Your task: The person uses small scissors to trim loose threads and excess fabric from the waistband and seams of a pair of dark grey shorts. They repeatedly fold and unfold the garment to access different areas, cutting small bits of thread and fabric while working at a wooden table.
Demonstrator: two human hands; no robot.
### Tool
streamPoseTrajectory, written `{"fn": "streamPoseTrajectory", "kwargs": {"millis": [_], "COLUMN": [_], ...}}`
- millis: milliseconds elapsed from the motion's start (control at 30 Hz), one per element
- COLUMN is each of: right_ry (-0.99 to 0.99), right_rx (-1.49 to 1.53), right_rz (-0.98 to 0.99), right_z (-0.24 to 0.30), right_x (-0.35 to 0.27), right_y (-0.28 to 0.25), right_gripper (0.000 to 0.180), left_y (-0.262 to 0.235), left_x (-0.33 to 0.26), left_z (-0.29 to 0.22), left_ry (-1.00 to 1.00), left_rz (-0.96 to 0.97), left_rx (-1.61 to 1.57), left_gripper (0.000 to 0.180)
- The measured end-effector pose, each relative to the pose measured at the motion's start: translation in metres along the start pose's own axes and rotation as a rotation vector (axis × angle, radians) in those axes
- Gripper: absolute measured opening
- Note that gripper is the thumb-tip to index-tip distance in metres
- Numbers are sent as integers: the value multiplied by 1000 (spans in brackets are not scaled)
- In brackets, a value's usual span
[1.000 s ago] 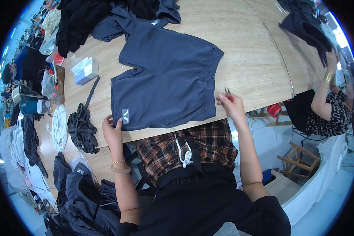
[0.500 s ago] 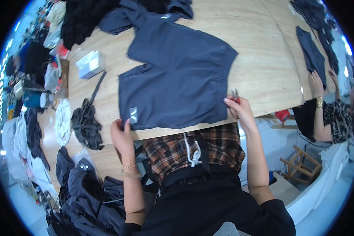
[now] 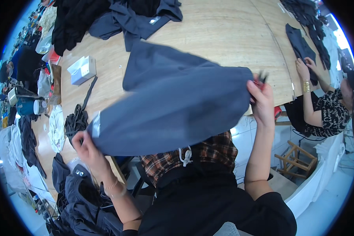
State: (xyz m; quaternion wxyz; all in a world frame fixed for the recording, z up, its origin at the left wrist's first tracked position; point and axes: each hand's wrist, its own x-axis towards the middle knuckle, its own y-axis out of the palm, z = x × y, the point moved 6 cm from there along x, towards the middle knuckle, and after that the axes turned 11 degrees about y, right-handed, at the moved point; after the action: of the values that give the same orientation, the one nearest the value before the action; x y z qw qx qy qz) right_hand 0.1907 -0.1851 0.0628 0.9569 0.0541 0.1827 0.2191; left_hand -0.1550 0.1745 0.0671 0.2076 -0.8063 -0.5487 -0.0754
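Both arms were raised, holding the dark blue shorts [image 3: 173, 106] stretched and blurred above the wooden bench [image 3: 224, 35]. The left hand [image 3: 86, 147] gripped one lower corner with closed fingers. The right hand [image 3: 261, 100] pinched the opposite edge, together with a small dark tool [image 3: 260, 78].

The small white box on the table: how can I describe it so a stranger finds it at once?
Start at the long wooden table; go to its left edge, beside the lifted dark blue shorts. The small white box sits alone there, the only pale, hard-edged thing among dark, limp garments.
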Motion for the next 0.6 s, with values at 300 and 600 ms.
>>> {"fn": "streamPoseTrajectory", "kwargs": {"millis": [300, 600], "right_ry": [176, 187], "right_rx": [166, 104], "right_rz": [34, 4], "right_z": [-56, -66], "right_x": [46, 42], "right_y": [20, 27], "right_gripper": [11, 13], "left_y": [61, 116], "left_x": [9, 4], "left_z": [98, -13], "left_ry": [10, 551], "left_rz": [-38, 37], "left_rx": [-37, 569], "left_gripper": [24, 23]}}
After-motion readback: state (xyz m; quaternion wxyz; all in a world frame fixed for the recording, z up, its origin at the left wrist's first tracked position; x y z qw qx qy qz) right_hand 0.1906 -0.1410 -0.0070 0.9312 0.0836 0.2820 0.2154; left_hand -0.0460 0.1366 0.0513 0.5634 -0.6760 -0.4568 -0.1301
